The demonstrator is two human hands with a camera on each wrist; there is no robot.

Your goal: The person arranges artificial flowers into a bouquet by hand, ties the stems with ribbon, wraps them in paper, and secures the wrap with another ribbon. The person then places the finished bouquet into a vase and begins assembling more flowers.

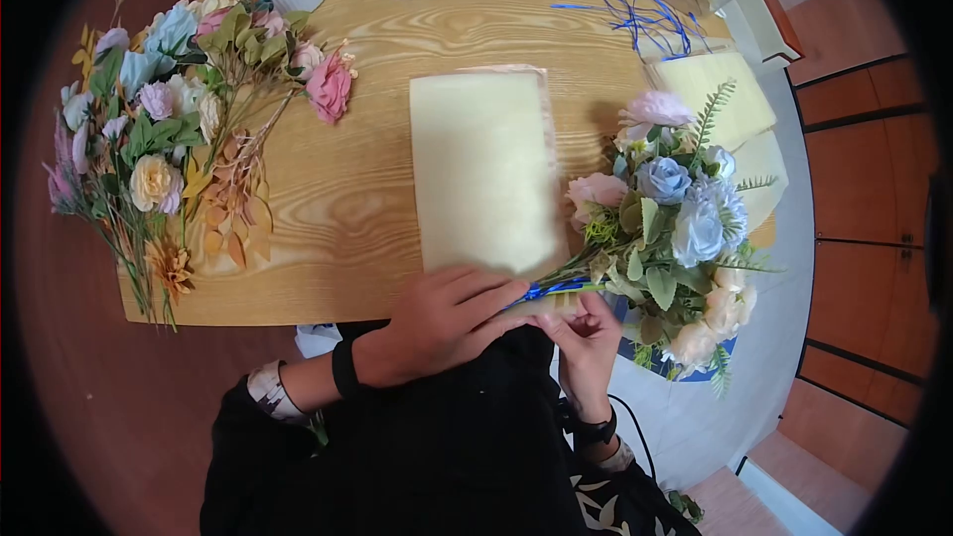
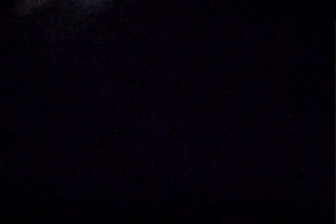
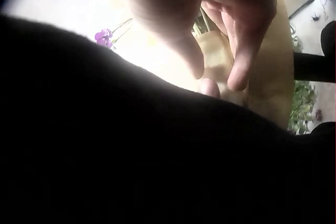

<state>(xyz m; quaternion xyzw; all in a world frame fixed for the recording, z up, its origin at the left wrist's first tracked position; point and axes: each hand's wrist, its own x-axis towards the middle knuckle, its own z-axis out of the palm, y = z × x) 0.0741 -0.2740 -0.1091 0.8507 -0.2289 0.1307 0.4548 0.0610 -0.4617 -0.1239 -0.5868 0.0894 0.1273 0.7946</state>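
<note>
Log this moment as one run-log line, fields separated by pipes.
left hand: grips bouquet stems | right hand: pinches stems by blue ribbon | bouquet: overhangs table edge | yellow paper: flat

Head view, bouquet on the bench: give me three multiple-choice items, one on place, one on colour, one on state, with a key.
1. Where do the loose flowers lie on the table?
A. at its left end
B. on the cream sheet
C. inside the glass vase

2. What colour is the ribbon round the bouquet stems?
A. red
B. blue
C. white

3. What is the left hand doing?
A. lying flat on the loose flowers
B. lifting the cream sheet
C. holding the bouquet stems at the table's near edge

Key: 1 A, the loose pile lies at the left end, apart from the cream sheet. 2 B, a blue band crosses the stems between the hands. 3 C, its fingers curl over the stems beside the right hand, whose grip also meets the stems.
</note>
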